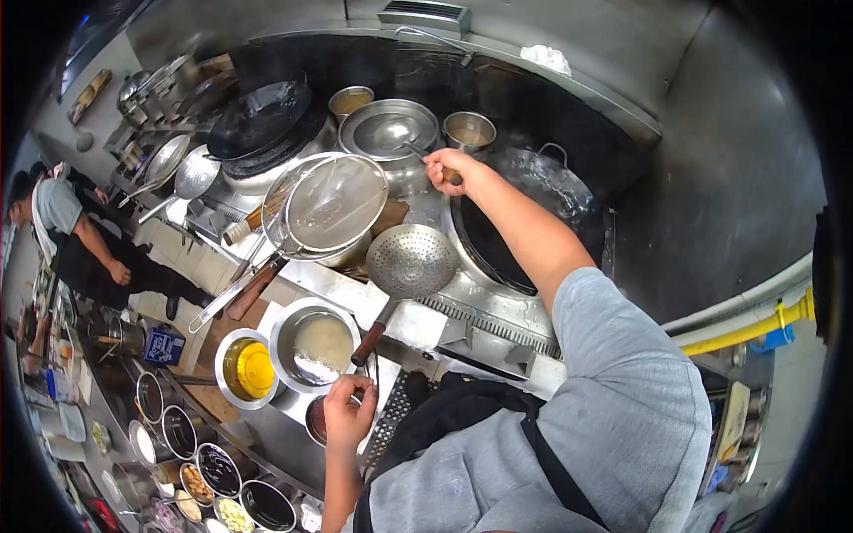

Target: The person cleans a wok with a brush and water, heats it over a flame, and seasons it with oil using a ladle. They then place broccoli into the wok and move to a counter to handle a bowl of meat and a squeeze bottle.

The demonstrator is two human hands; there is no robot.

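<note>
Ladle (454, 178) gripped in right hand (447, 167), its far end at the steel basin (360, 135) just left of that hand. Wok (573, 200) below right forearm. Left hand (349, 409) curled; cannot tell whether holding anything. Perforated skimmer (412, 263) just beyond it.

Shirt (640, 382): grey, soft-looking cloth, creased across the shoulder and front
Right sleeve (595, 306): short, matching grey, ending above the elbow
Apron (449, 404): black cloth, loosely folded
Strap (557, 462): black, flat, narrow, crossing the shirt
Right hand (449, 171): bare
Left hand (349, 404): bare, forearm too
</note>
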